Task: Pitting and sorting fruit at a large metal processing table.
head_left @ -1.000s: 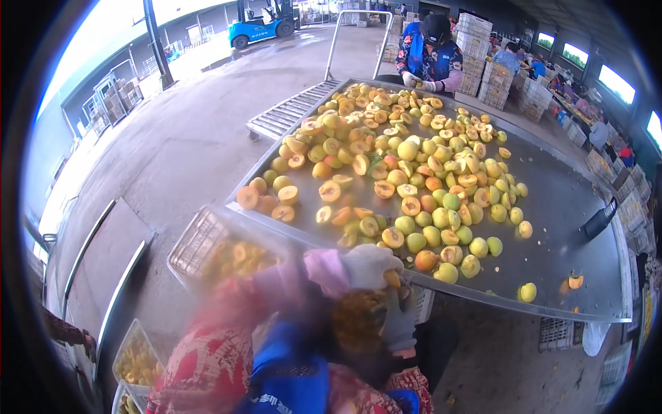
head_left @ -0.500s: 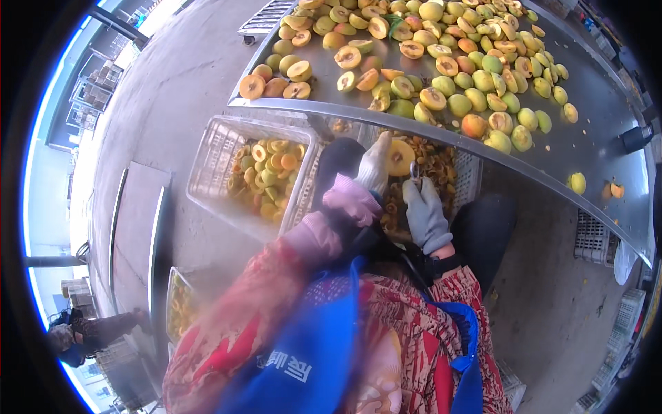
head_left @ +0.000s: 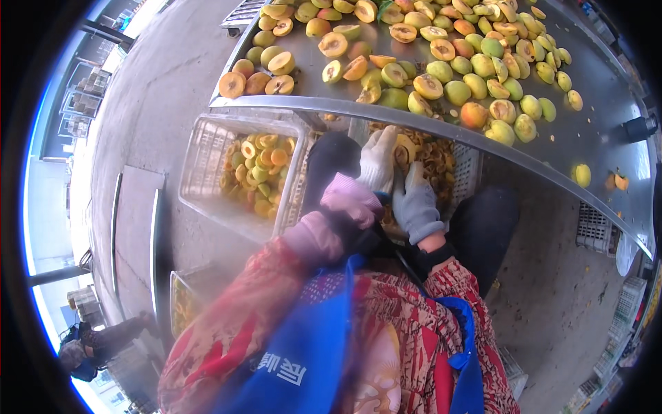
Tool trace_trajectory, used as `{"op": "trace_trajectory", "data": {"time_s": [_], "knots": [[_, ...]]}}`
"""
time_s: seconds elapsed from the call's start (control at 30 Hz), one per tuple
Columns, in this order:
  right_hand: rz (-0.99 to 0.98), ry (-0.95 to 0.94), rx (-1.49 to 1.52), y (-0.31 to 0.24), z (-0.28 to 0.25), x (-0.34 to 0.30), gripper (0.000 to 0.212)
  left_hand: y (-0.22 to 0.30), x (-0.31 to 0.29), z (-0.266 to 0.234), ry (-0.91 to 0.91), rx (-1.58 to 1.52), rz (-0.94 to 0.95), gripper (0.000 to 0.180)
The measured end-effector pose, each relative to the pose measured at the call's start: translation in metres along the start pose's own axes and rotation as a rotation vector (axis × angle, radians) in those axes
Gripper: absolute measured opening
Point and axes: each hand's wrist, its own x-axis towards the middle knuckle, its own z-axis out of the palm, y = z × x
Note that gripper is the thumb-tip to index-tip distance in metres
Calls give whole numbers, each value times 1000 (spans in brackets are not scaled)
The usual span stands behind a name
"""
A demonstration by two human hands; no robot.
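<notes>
My left hand (head_left: pixel 376 163), in a white knitted glove, grips a halved yellow peach (head_left: pixel 405 150) with the cut side partly showing. Close against it on the right is my right hand (head_left: pixel 418 204) in a grey glove, fingers curled at the fruit's near side. The small metal tool seen in that hand a moment earlier is now hidden by the fingers. Both hands are over a crate (head_left: pixel 467 171) of brownish peach scraps, between my knees and below the table edge.
A metal table (head_left: pixel 314 72) in front carries many whole and halved peaches (head_left: pixel 457 92). To my left stands a pale plastic crate (head_left: pixel 193 162) of peach halves, with another crate (head_left: pixel 174 303) nearer. A dark cylindrical object (head_left: pixel 638 128) lies at the table's right. One person (head_left: pixel 93 341) is far left.
My right hand has turned and closed in on the peach half, so the metal tool has gone out of sight. The left hand has tilted the fruit. My view has shifted slightly.
</notes>
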Motion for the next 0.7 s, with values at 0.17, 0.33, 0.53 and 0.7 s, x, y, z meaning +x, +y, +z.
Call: {"op": "trace_trajectory", "data": {"time_s": [0.17,0.33,0.53,0.7], "knots": [[-78,-30,-30,13,3,8,31,-9,8,0,97,112,102,30],[-34,-116,108,21,2,16,25,10,8,6,16,144,-29,34],[-23,-179,307,31,0,18,27,-3,15,3,56,138,-50,36],[53,-190,19,22,-6,16,29,-8,10,3,145,38,-15,35]]}}
